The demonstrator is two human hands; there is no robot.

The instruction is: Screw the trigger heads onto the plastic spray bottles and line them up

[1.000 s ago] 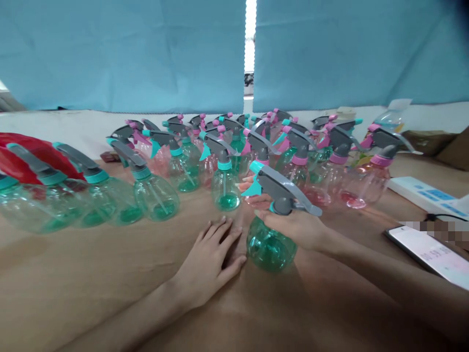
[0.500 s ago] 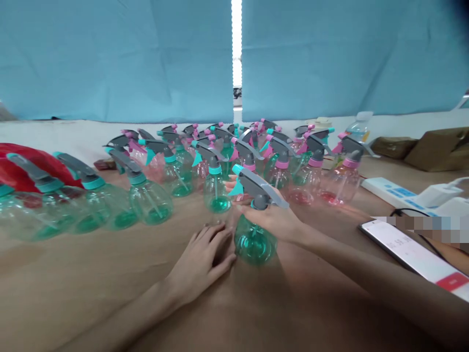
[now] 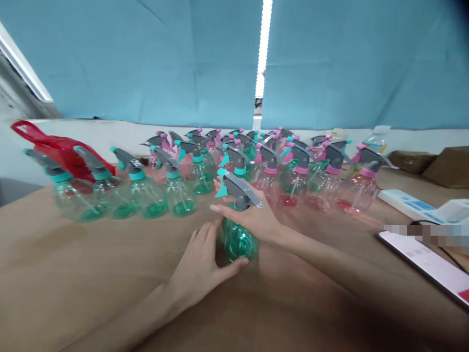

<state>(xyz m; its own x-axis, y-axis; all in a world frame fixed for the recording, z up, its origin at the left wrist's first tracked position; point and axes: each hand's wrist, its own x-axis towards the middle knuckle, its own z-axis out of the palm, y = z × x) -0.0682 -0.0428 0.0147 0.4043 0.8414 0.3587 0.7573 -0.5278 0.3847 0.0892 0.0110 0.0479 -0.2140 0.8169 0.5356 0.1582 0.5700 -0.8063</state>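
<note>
A green spray bottle [image 3: 240,242] with a grey and turquoise trigger head stands in front of me, green liquid in its base. Round its neck, just below the head, my right hand [image 3: 258,220] is closed, thumb on the near side; some of its fingers are hidden behind the head. My left hand [image 3: 203,259] cups the lower left of the same bottle, thumb across the front and fingertips along the far left side. Beyond the hands stand pink spray bottles [image 3: 361,188] and more green ones, close together.
Several green spray bottles [image 3: 179,195] form a row at the left, before a red plastic bag [image 3: 66,151]. To the right lie a white power strip [image 3: 406,205], a phone [image 3: 425,264] and brown packages [image 3: 449,166]. A blue sheet [image 3: 164,63] hangs behind the brown tabletop [image 3: 91,274].
My left hand has gone from lying on the table beside the bottle to cupping its lower part. The right hand keeps its hold on the neck. The view has turned leftward.
</note>
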